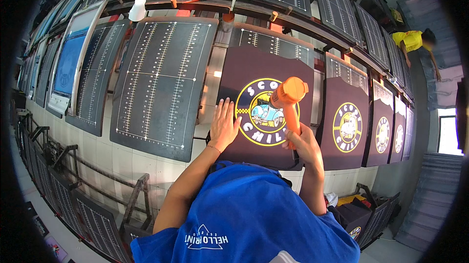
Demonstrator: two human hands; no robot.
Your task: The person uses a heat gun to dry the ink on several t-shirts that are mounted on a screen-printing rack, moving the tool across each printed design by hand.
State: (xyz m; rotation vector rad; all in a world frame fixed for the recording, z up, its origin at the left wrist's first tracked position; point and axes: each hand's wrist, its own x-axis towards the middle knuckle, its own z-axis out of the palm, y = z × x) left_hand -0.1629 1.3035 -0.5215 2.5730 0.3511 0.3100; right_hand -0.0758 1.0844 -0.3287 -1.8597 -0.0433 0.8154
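A dark T-shirt (266,62) is spread over a printing board in front of me. It carries a round print (264,114) with a yellow ring, white lettering and a light-blue scooter. My left hand (224,125) lies flat on the shirt at the print's left side, fingers stretched out. In my right hand (305,144) is an orange heat gun (290,94), gripped by its handle. The gun's head is over the upper right of the print, covering part of it; the nozzle points left.
To the left stands a black board with white grid marks (159,82), and beyond it a framed blue screen (68,62). Shirts with similar prints (347,126) continue rightward. A white bulb-shaped thing (138,10) hangs above. A person in yellow (410,41) is at far right.
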